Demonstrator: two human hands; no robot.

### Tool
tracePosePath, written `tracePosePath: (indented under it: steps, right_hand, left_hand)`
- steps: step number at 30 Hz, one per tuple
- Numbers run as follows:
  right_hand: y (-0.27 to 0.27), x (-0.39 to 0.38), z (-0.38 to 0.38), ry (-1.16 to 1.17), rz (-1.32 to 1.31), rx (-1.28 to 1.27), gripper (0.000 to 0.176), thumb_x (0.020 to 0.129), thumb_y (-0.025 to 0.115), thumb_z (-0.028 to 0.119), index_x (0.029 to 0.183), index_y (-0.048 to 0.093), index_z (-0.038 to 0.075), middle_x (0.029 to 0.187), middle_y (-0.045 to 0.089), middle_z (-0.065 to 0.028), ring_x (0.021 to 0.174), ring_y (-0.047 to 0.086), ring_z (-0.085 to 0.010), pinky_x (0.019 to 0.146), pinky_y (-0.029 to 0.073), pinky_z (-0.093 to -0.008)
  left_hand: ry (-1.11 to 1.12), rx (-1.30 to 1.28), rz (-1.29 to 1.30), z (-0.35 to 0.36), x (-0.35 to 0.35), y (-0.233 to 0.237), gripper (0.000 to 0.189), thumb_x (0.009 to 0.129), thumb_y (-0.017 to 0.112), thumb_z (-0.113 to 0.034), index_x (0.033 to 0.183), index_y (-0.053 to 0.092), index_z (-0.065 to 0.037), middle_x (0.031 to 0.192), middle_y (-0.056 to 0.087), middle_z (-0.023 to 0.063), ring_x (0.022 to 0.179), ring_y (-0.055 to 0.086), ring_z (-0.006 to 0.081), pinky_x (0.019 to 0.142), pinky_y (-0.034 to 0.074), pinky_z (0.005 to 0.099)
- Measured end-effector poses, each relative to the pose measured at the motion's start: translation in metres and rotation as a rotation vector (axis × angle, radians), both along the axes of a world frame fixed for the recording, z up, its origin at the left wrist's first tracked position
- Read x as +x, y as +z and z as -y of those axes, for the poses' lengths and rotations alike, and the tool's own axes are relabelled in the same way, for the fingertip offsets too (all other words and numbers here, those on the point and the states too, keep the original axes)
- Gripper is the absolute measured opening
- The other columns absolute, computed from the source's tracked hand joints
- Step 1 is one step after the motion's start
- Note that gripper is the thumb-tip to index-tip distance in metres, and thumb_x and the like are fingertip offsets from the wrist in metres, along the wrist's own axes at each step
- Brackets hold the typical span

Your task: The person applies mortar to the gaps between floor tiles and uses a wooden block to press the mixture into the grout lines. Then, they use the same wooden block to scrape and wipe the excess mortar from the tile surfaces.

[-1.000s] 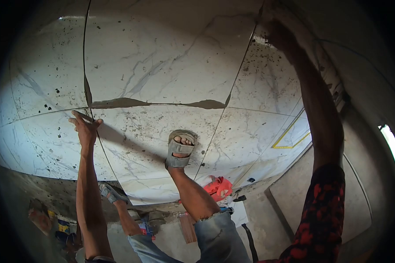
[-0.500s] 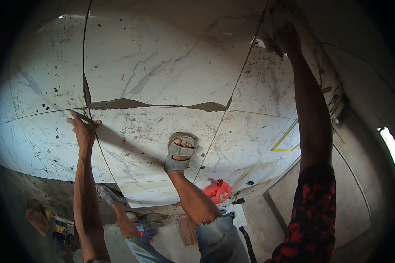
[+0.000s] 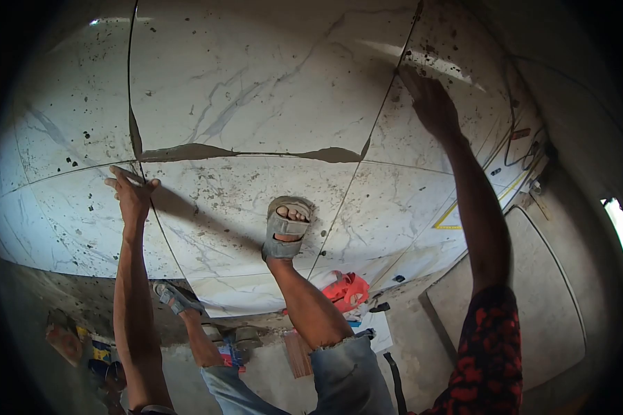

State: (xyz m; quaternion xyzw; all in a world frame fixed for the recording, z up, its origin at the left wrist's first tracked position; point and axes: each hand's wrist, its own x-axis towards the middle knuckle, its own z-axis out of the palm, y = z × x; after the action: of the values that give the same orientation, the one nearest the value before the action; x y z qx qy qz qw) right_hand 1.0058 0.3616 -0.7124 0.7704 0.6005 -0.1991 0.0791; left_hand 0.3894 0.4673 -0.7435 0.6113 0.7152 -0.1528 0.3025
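My left hand (image 3: 133,197) is over the marbled white tiles at the left, close to the corner where joints meet. Its fingers are spread and I see nothing held. Up at the right, my right hand (image 3: 432,104) has its fingers stretched out at the joint beside a large marbled tile (image 3: 256,83); no tool shows in it. Grey mortar (image 3: 190,151) shows in the wide gap along that tile's near edge. My sandalled foot (image 3: 287,225) stands on a speckled tile (image 3: 214,221) below the gap.
A yellow-edged measuring square (image 3: 450,227) lies at the right, near a loose cable (image 3: 512,142). Close to the tile edge lies a red plastic bag (image 3: 346,290). Grey boards (image 3: 512,304) are at the lower right. Dark crumbs dot the tiles.
My right hand has moved down and left from the far upper right to the tile joint, its fingers now extended. My left hand stays nearly in place. The view has shifted slightly.
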Motion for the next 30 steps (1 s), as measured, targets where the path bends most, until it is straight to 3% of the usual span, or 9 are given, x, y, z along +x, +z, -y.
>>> tracePosePath:
  steps: [2, 4, 7, 10, 15, 19, 22, 28, 30]
  right_hand:
    - [0.005, -0.011, 0.013, -0.108, -0.023, 0.001, 0.047, 0.075, 0.053, 0.007, 0.121, 0.049, 0.013, 0.108, 0.055, -0.0154, 0.099, 0.055, -0.0316, 0.088, 0.046, -0.0441]
    - [-0.011, -0.004, 0.026, 0.256, 0.06, 0.112, 0.046, 0.076, 0.053, 0.009, 0.121, 0.049, 0.011, 0.109, 0.056, -0.0141, 0.102, 0.055, -0.0319, 0.089, 0.046, -0.0442]
    - [0.013, -0.034, -0.004, 0.018, 0.15, 0.012, 0.045, 0.075, 0.054, 0.009, 0.12, 0.049, 0.009, 0.11, 0.056, -0.0115, 0.101, 0.055, -0.0315, 0.088, 0.047, -0.0429]
    - [0.0, -0.03, 0.009, 0.073, 0.157, -0.086, 0.045, 0.075, 0.056, 0.01, 0.12, 0.049, 0.009, 0.111, 0.055, -0.0105, 0.1, 0.056, -0.0313, 0.084, 0.05, -0.0415]
    - [0.021, -0.105, 0.08, -0.131, 0.125, -0.263, 0.046, 0.073, 0.06, 0.006, 0.118, 0.049, 0.007, 0.108, 0.053, -0.011, 0.097, 0.055, -0.0325, 0.082, 0.049, -0.046]
    - [0.023, -0.144, 0.129, -0.134, 0.096, -0.118, 0.046, 0.072, 0.062, 0.005, 0.116, 0.05, 0.007, 0.105, 0.052, -0.0109, 0.094, 0.055, -0.0329, 0.081, 0.049, -0.046]
    - [0.036, -0.148, 0.139, -0.042, 0.105, -0.281, 0.046, 0.071, 0.062, 0.006, 0.115, 0.05, 0.007, 0.107, 0.052, -0.0118, 0.096, 0.055, -0.0324, 0.083, 0.048, -0.0448]
    - [0.016, -0.112, 0.158, -0.33, -0.16, 0.008, 0.04, 0.073, 0.064, 0.015, 0.11, 0.054, 0.002, 0.102, 0.056, -0.0185, 0.096, 0.054, -0.0378, 0.085, 0.045, -0.0445]
    - [0.014, -0.106, 0.155, -0.325, -0.153, -0.07, 0.04, 0.073, 0.064, 0.014, 0.11, 0.054, 0.002, 0.103, 0.056, -0.0184, 0.097, 0.054, -0.0378, 0.085, 0.045, -0.0444]
  left_hand:
    - [-0.027, -0.009, 0.005, 0.001, -0.002, 0.0, 0.113, 0.069, 0.079, -0.032, 0.144, 0.001, 0.001, 0.137, 0.002, 0.0478, 0.125, 0.022, 0.0621, 0.107, 0.022, 0.0557]
    - [-0.05, -0.001, 0.004, 0.003, -0.005, -0.003, 0.113, 0.07, 0.079, -0.033, 0.144, 0.002, 0.002, 0.136, 0.003, 0.0487, 0.124, 0.023, 0.0624, 0.106, 0.023, 0.0559]
    - [-0.106, 0.014, -0.006, 0.005, -0.017, -0.014, 0.113, 0.07, 0.078, -0.036, 0.143, 0.001, 0.003, 0.135, 0.004, 0.05, 0.124, 0.024, 0.0625, 0.105, 0.025, 0.0559]
    - [-0.16, 0.019, -0.024, 0.006, -0.022, -0.017, 0.114, 0.07, 0.078, -0.037, 0.142, 0.0, 0.005, 0.134, 0.006, 0.0512, 0.124, 0.024, 0.062, 0.104, 0.027, 0.0549]
    - [-0.161, -0.013, -0.048, 0.003, -0.018, -0.017, 0.116, 0.07, 0.077, -0.038, 0.141, -0.003, 0.007, 0.133, 0.008, 0.0521, 0.124, 0.024, 0.0614, 0.102, 0.032, 0.0527]
    - [-0.154, 0.001, -0.009, 0.003, -0.021, -0.019, 0.118, 0.07, 0.077, -0.041, 0.141, -0.004, 0.008, 0.132, 0.005, 0.0527, 0.121, 0.026, 0.0635, 0.101, 0.033, 0.0527]
    - [-0.125, -0.025, -0.021, 0.0, -0.015, -0.01, 0.12, 0.069, 0.077, -0.044, 0.141, -0.004, 0.007, 0.132, 0.003, 0.0531, 0.12, 0.026, 0.0655, 0.101, 0.032, 0.0556]
    - [-0.156, -0.014, 0.001, 0.004, -0.032, -0.03, 0.122, 0.068, 0.077, -0.047, 0.141, -0.004, 0.007, 0.131, 0.003, 0.0539, 0.119, 0.025, 0.067, 0.099, 0.033, 0.058]
    - [-0.15, -0.023, -0.025, 0.004, -0.022, -0.019, 0.122, 0.068, 0.077, -0.047, 0.141, -0.004, 0.007, 0.131, 0.003, 0.0539, 0.119, 0.025, 0.0669, 0.099, 0.034, 0.0577]
